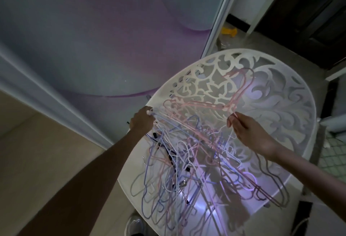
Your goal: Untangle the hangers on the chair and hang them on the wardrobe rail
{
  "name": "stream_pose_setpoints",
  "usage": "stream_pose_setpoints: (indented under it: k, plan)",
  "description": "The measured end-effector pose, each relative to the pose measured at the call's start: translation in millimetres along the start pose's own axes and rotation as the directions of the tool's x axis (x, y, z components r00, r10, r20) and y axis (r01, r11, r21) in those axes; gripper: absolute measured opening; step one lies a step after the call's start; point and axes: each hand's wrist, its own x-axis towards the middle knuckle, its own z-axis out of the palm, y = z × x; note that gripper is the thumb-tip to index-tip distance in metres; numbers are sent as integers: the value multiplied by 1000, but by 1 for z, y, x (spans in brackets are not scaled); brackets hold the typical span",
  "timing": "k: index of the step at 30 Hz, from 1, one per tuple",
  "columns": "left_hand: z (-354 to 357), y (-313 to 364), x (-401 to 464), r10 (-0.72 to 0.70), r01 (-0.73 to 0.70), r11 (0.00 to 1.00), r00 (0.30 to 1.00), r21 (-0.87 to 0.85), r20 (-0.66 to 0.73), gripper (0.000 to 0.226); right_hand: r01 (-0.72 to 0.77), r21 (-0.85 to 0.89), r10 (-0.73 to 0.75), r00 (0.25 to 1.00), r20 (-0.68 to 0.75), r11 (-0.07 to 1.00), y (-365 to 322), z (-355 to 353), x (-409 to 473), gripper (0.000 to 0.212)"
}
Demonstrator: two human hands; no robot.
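Both hands held wire: the left hand [143, 118] gripped hanger ends at the chair's [292, 104] left edge, the right hand [247, 132] pinched a pink hanger [241, 93] against the backrest. Tangled hangers [187, 160] covered the seat.

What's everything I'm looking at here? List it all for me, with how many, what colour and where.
hangers: a tangled pile, too many to count, pink, purple-blue and white, on the chair
pink hanger: one, lifted against the chair back
chair: one, white, cut-out scroll back, centre right
wardrobe door: one, pale with purple curves, upper left
yellow object: one, on the floor, top; kind unclear
left hand: grips hanger ends at the pile's left
right hand: pinches a thin hanger wire
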Motion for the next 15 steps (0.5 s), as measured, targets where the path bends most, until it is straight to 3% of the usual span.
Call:
stream_pose_setpoints:
  k: [2, 4, 7, 8, 11, 13, 15]
  plan:
    - [-3, -5, 0, -23, 23, 1000, 1000, -19, -8, 29, -31, -12, 32, 999, 20, 999, -5, 3, 2, 27]
    - [-4, -10, -1, -59, 58, 994, 998, -95, -6, 23, -106, 90, 104, 994, 23, 990, -11, 3, 10, 21]
    - [-4, -12, -1, -49, 49, 991, 999, -127, -2, 19, -345, 466, 336, 936, 104, 815, -19, -6, 27, 21]
    - [-4, -13, 0, -44, 45, 989, 999, -141, 10, 18, -408, 513, 383, 910, 160, 755, -21, -11, 32, 21]
    - [-5, -9, 1, -31, 41, 988, 997, -149, 69, 19, -494, 418, 421, 869, 261, 762, -24, -19, 46, 4]
    - [-6, -3, 0, -27, 39, 992, 995, -122, 96, 36, -497, 328, 444, 867, 227, 803, -26, -16, 54, 24]
    - [-5, -1, -3, -7, 17, 994, 996, -109, 87, 51, -446, 193, 435, 895, 101, 874, -27, -5, 58, 42]
